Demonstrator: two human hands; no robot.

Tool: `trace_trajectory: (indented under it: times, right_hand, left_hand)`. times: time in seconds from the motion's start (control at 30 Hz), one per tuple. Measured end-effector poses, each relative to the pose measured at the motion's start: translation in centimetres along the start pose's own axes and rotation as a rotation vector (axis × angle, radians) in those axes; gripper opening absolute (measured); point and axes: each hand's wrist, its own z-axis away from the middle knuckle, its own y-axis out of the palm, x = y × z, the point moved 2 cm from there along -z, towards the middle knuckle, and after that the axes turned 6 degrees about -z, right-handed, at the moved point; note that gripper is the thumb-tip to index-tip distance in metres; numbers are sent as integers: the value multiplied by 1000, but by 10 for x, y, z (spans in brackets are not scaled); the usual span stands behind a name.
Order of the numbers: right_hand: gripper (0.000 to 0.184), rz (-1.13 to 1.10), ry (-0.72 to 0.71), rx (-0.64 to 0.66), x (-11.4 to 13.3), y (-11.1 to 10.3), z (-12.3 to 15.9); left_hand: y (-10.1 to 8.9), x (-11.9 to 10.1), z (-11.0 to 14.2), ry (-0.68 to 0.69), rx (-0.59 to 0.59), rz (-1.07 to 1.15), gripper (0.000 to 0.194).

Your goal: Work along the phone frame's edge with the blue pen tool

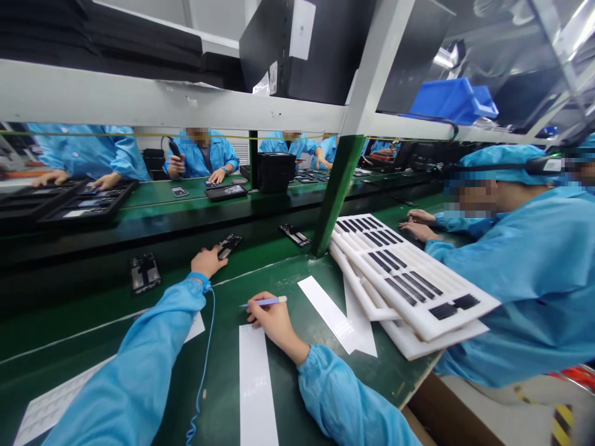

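Along the green bench (225, 359), left of the post (337, 192), apparently positioning a device (231, 245) with left hand (207, 263), unclear whether gripping, pinching a pen-like tool (268, 302) in right hand (275, 323), probably needing steadiness next.

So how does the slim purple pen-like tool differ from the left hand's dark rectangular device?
The tool is thin and purple; the device is broader and mostly dark. The right hand holds the tool; the left hand touches the device. Both are elongated.
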Motion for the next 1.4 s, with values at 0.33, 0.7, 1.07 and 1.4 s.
trace_trajectory:
  times: [0.33, 0.7, 1.07, 1.4]
  right_hand:
    - [30, 32, -26, 89, 16, -9, 19]
    - [27, 112, 32, 73, -10, -27, 32]
    - [28, 132, 26, 126, -3, -26, 35]
    - [29, 157, 18, 185, -7, -31, 35]
  left_hand:
    - [-32, 49, 178, -76, 120, -61, 73]
    - [56, 23, 334, 149, 139, -195, 61]
    - [69, 2, 231, 693, -350, 121, 47]
    - [82, 2, 229, 721, -299, 173, 51]
